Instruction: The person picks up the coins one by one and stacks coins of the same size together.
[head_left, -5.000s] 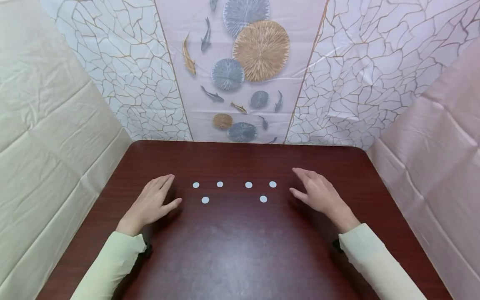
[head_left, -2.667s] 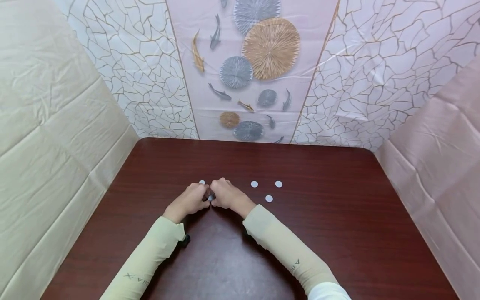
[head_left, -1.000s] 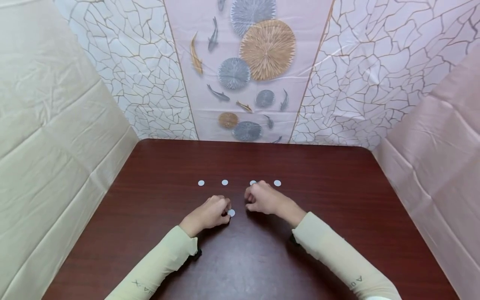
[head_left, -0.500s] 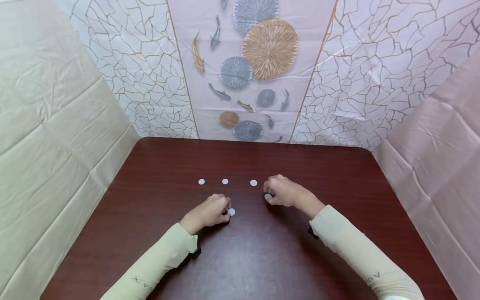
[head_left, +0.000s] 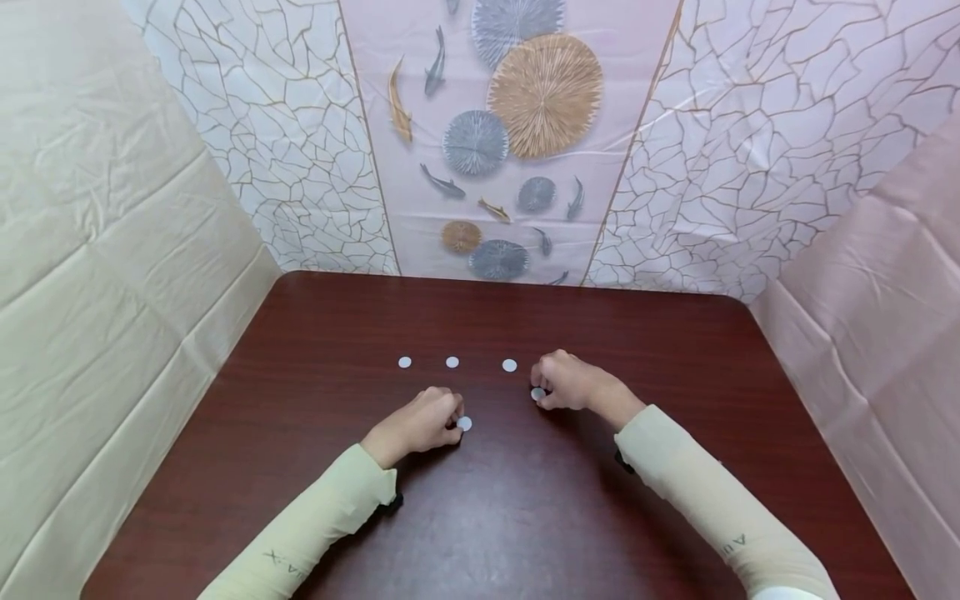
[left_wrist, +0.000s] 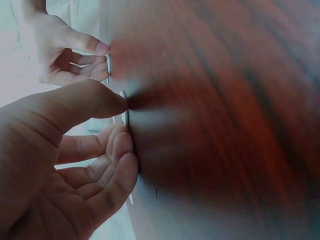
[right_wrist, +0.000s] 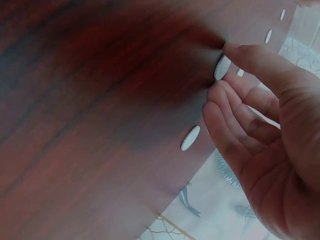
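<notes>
Five seconds ago both hands were far apart. Now the bare left hand (head_left: 420,425) and the bare right hand (head_left: 577,383) have come in closer, and one thin, round, white disc (head_left: 465,424) has moved toward the middle and nearer the person.

The biggest thing is the pale back cloth (head_left: 637,100), with six round shapes, four gray-blue and two gold-brown, and some fish; the top edge cuts some off. Next is the shiny, red-brown wooden table (head_left: 525,492). Then come two long, pale green-cream sleeves, left (head_left: 300,517) and right (head_left: 705,483). The left one has what looks like an X, the right one an A; the other letters are too small to read.

The left hand is nearly closed, pinching that first disc by its edge. The right hand, near its 2 o'clock, is curled the same way around a second white disc (head_left: 537,393).

Three loose white discs make a row: from the first disc, one (head_left: 405,362) is between 10 and 11 o'clock, one (head_left: 452,362) near 12, one (head_left: 510,365) near 1. The right wrist view shows another loose white disc (right_wrist: 190,138), which the right hand hides from the head view. That makes six discs.
</notes>
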